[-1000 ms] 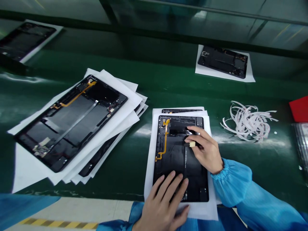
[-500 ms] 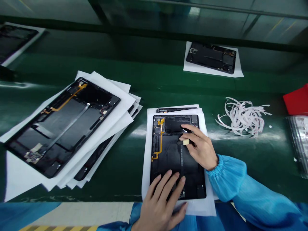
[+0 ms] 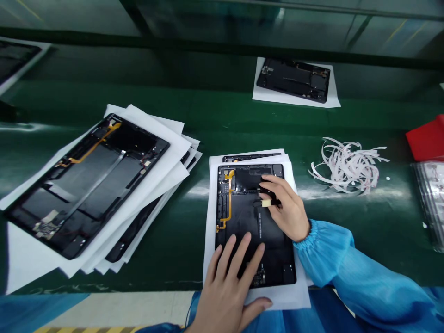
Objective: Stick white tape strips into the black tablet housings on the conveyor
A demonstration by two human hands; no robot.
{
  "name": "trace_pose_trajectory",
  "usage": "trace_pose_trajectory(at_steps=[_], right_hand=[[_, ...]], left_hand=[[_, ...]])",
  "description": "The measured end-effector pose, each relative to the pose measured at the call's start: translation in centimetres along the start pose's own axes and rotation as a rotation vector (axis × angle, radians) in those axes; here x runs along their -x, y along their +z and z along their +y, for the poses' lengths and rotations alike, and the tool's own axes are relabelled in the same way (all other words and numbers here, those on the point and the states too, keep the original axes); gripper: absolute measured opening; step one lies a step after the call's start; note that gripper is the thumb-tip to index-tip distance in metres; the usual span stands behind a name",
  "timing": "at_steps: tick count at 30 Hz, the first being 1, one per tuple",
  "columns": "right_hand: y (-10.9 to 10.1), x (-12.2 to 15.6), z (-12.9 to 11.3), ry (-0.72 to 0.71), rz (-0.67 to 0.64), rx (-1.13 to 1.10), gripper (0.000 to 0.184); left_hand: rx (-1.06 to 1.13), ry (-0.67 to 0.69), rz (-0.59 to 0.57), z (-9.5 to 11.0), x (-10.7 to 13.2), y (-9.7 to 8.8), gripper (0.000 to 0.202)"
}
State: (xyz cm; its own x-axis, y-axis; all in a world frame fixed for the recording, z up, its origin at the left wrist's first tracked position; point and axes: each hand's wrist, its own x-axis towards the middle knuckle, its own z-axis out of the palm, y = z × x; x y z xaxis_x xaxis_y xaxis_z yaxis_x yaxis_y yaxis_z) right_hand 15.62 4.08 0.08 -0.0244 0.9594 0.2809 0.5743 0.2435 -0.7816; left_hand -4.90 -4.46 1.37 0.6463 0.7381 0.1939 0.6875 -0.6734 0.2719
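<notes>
A black tablet back housing, its inner side up, lies on white paper in front of me. An orange flex cable runs along its left side. My left hand rests on the lower part with fingers spread. Over the upper right of the housing, my right hand has its fingers bent. Its thumb and fingers close round the bent end of a black flat cable, beside a pale yellow patch. The fingers partly hide that end. Another housing shows under the paper.
To the left is a stack of housings between white sheets. White strips lie in a tangle to the right, near a red container and clear plastic trays. Another housing lies at the back on paper.
My right hand has shifted slightly, and more of the black cable end shows beside the yellow patch. The left hand's fingers have spread a little. The view has moved slightly.
</notes>
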Motion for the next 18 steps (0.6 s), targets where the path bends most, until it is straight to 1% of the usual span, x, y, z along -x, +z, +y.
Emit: trace_pose_trajectory(at_steps=[2,5,7,9,12,14,15,17,18], right_hand=[[-0.1,-0.1,-0.1,0.017,0.07,-0.061,0.032],[-0.3,-0.2,-0.1,0.076,0.146,-0.141,0.02],[-0.3,-0.2,-0.1,0.098,0.172,-0.168,0.017],[-0.3,-0.2,-0.1,0.089,0.184,-0.173,0.015],[-0.6,-0.3,-0.3,0.064,0.196,-0.138,0.015],[-1.4,-0.2,-0.5,0.068,0.179,-0.067,0.015],[-1.9,-0.1,-0.5,0.077,0.154,-0.016,0.015],[-3.1,0.5,-0.5,0.111,0.088,0.093,0.017],[-3.6,1.0,-0.4,0.135,0.055,0.142,0.017]], left_hand=[[-0.022,0.0,-0.018,-0.7,-1.1,-0.4,0.065],[-0.034,0.006,-0.013,-2.1,-3.5,-0.8,0.07],[-0.027,0.002,-0.041,-3.2,-5.6,-0.8,0.066],[0.015,-0.036,-0.075,-4.1,-7.6,-0.6,0.057],[0.093,-0.078,-0.09,-5.0,-9.5,-0.3,0.041],[0.158,-0.096,-0.033,-5.4,-9.5,-0.3,0.031],[0.197,-0.136,0.02,-5.7,-9.0,-0.4,0.026],[0.251,-0.302,0.143,-6.4,-7.2,-0.7,0.014],[0.253,-0.402,0.181,-6.8,-6.1,-0.9,0.01]])
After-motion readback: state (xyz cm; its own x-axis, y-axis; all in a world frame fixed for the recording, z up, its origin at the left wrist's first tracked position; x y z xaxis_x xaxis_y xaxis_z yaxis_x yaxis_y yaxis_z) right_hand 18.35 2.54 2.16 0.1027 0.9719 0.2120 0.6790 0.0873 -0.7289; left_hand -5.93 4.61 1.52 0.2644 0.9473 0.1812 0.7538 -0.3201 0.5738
